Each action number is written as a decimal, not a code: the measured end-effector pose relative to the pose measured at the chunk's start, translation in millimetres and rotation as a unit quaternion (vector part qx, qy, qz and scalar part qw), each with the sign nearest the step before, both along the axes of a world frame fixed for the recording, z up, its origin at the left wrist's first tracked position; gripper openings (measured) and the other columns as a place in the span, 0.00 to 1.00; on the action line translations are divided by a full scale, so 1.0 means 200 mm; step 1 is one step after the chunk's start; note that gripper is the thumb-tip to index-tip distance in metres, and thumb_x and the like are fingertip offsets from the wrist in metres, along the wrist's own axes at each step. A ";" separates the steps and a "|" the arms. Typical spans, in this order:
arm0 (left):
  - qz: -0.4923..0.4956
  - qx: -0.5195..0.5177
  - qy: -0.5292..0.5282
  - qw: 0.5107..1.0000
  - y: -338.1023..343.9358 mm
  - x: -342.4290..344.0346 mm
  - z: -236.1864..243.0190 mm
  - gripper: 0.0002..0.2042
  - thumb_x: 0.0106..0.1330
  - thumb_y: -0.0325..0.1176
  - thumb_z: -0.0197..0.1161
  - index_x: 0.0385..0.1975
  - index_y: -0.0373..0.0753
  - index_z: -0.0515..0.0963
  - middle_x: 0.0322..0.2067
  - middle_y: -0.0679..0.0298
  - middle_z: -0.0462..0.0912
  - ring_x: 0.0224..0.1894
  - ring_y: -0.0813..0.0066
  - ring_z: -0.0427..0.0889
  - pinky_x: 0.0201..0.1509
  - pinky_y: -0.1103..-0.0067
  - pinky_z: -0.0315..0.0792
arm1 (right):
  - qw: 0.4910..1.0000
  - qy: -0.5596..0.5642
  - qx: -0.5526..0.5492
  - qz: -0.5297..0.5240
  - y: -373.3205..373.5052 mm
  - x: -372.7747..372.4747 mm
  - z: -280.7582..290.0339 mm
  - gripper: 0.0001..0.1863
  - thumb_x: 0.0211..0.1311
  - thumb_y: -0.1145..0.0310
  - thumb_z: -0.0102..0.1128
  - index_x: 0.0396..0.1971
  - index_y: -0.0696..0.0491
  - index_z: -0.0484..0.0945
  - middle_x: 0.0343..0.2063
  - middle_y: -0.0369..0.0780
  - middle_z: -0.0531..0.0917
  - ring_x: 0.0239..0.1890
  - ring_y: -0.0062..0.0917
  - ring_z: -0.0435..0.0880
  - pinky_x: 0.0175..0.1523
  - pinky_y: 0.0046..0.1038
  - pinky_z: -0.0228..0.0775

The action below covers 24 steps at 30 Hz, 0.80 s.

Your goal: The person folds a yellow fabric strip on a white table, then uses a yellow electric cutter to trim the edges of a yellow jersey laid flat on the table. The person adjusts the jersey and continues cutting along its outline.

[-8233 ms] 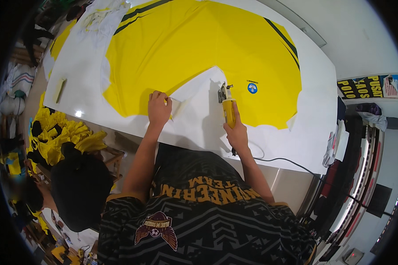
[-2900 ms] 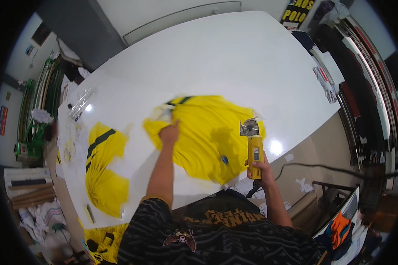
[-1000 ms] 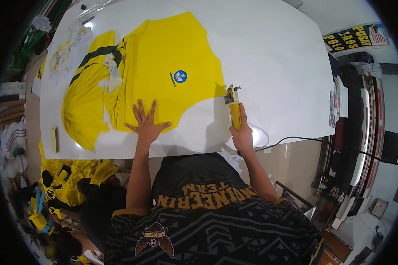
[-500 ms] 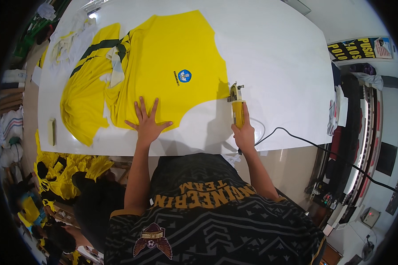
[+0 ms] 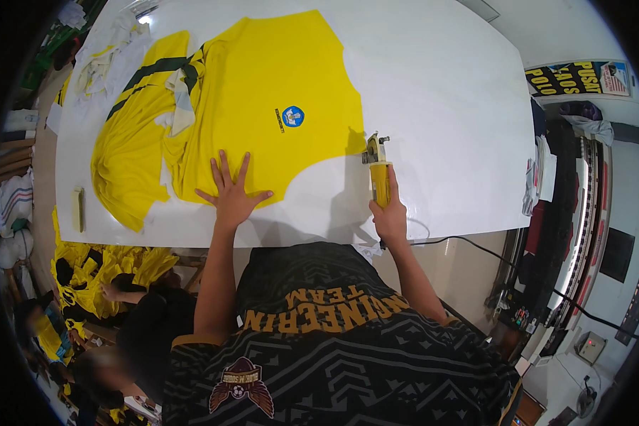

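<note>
A large piece of yellow fabric (image 5: 277, 71), cut to a garment shape with a round blue emblem (image 5: 293, 116), lies flat on the white table (image 5: 447, 92). Fingers spread, my left hand (image 5: 233, 199) presses on its near edge. Wrapped in my right hand (image 5: 390, 219) is the yellow body of an electric rotary fabric cutter (image 5: 380, 183). Its blade head (image 5: 373, 148) stands at the fabric's right edge, by the tip above the curved cut-out; whether the blade touches cloth I cannot tell. A black cable (image 5: 468, 239) trails away to the right.
Crumpled yellow fabric with dark green stripes (image 5: 138, 135) lies left of the flat piece, with whitish scraps (image 5: 113, 71) behind it. A small pale block (image 5: 78, 209) rests near the left table edge. At lower left, another person's arm (image 5: 121, 295) reaches into a yellow cloth pile (image 5: 85, 273).
The picture has shifted slightly, with fabric and both hands a little further left. The cable hangs lower on the right. The other person's hand has come into view over the yellow pile.
</note>
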<state>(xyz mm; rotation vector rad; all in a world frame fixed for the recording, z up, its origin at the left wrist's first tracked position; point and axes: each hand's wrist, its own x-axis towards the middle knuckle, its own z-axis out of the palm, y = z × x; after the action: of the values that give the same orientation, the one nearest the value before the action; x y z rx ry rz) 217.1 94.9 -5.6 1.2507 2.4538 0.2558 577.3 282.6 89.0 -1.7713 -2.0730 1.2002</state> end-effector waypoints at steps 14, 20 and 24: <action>0.015 -0.005 -0.019 1.000 0.01 0.00 0.02 0.59 0.58 0.77 0.76 0.91 0.72 0.57 0.94 0.56 0.27 0.93 0.40 0.23 0.70 0.09 0.21 | 1.000 -0.007 -0.013 0.004 0.14 -0.14 0.09 0.56 0.68 0.73 0.62 0.93 0.33 0.48 0.60 0.59 0.90 0.50 0.57 0.94 0.56 0.48 0.86; 0.020 -0.017 -0.016 1.000 0.01 0.00 0.02 0.59 0.56 0.78 0.77 0.90 0.73 0.58 0.94 0.57 0.27 0.93 0.41 0.23 0.70 0.09 0.20 | 1.000 -0.017 -0.012 0.002 0.24 -0.21 0.10 0.56 0.68 0.73 0.62 0.93 0.30 0.47 0.61 0.57 0.90 0.51 0.58 0.93 0.58 0.49 0.86; 0.020 -0.022 -0.014 0.999 0.02 0.00 0.03 0.59 0.56 0.78 0.76 0.90 0.73 0.59 0.94 0.57 0.27 0.94 0.42 0.23 0.70 0.09 0.20 | 1.000 -0.009 -0.001 0.003 0.31 -0.26 0.08 0.56 0.68 0.74 0.61 0.93 0.28 0.47 0.64 0.57 0.89 0.53 0.59 0.93 0.60 0.50 0.85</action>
<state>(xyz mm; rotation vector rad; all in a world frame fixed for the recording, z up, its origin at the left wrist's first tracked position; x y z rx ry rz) 216.7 99.4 0.7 1.1731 2.4502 0.2274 524.4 344.2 105.4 -1.7856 -2.0894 1.1927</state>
